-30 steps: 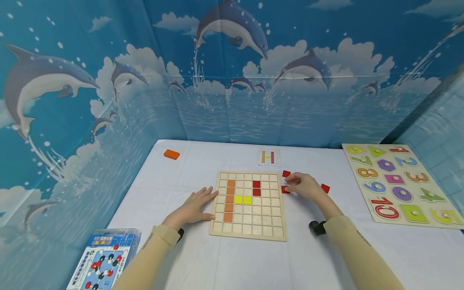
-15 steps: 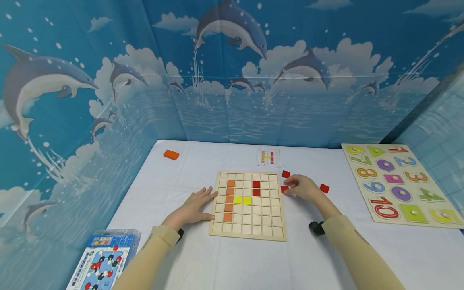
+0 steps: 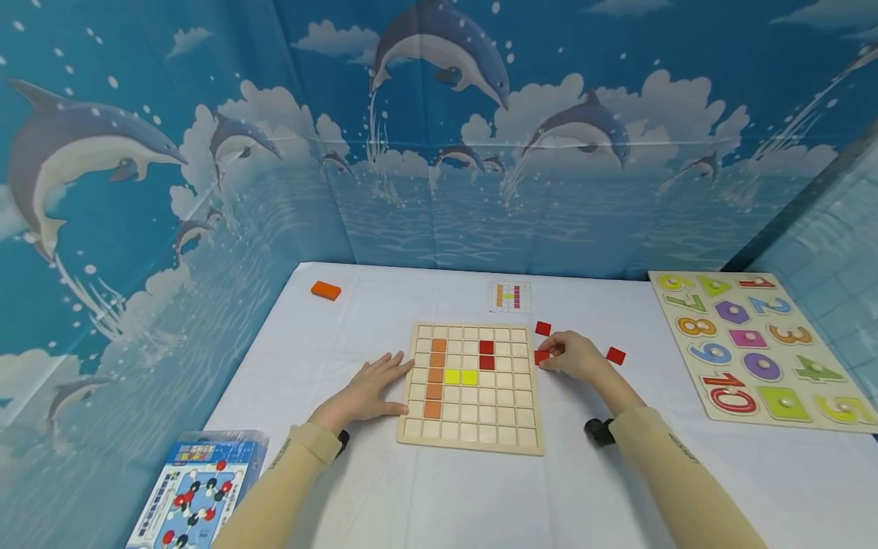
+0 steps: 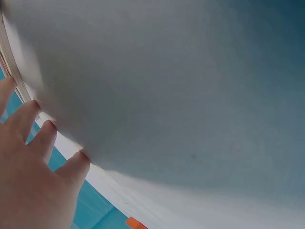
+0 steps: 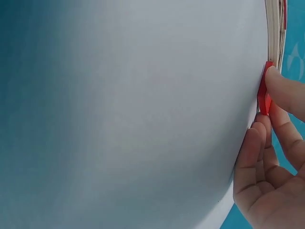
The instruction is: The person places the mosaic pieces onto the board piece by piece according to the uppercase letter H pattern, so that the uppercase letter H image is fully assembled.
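A wooden grid board (image 3: 506, 418) lies on the white table. It bears a column of orange tiles (image 3: 435, 391), two yellow tiles (image 3: 469, 377) and two red tiles (image 3: 486, 362). Spread fingers of my left hand (image 3: 366, 393) reach the board's left edge, thumb lower down at the same edge; the left wrist view shows this hand (image 4: 38, 176) too. Just off the board's right edge, my right hand (image 3: 576, 357) pinches a red square tile (image 3: 540, 357) between thumb and fingers. In the right wrist view that tile (image 5: 263, 93) stands out beside the board's side.
Two loose red tiles lie near the right hand, one behind it (image 3: 543, 329) and one to its right (image 3: 616, 356). Behind the board is a small pattern card (image 3: 511, 297). An orange block (image 3: 325, 290), a number puzzle board (image 3: 761, 347) and a boxed set (image 3: 199, 488) stand around.
My right hand has dipped slightly, its thumb and fingers drawing in on the red tile beside the board. The left hand stays at the board's left edge.
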A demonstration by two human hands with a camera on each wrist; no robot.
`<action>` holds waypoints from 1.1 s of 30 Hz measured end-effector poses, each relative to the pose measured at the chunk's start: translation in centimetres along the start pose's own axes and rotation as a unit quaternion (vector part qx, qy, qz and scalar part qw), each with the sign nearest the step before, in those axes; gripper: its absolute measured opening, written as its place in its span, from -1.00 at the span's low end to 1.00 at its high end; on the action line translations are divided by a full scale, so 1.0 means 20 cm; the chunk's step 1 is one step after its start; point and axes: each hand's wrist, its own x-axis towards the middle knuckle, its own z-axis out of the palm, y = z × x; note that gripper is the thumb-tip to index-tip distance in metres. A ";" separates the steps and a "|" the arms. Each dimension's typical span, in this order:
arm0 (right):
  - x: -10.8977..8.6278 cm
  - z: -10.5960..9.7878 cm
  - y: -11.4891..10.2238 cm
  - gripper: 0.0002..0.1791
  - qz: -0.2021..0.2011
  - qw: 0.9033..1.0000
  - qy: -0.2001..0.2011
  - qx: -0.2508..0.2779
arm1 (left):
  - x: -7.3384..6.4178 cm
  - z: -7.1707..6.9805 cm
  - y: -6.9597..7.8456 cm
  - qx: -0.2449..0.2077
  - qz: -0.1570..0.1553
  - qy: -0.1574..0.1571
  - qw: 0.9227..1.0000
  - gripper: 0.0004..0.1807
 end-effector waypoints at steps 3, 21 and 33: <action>0.00 0.00 0.01 -0.67 0.000 1.000 0.000 0.004 | 0.00 0.00 0.01 -0.004 0.001 0.000 1.000 -0.08; -0.04 -0.01 0.02 -0.73 0.011 0.999 0.016 0.051 | 0.00 -0.01 0.01 -0.004 -0.001 -0.003 1.000 -0.10; -0.07 0.05 -0.10 -0.66 -0.015 0.990 0.001 0.143 | -0.01 -0.01 0.01 -0.003 -0.001 -0.001 1.000 -0.09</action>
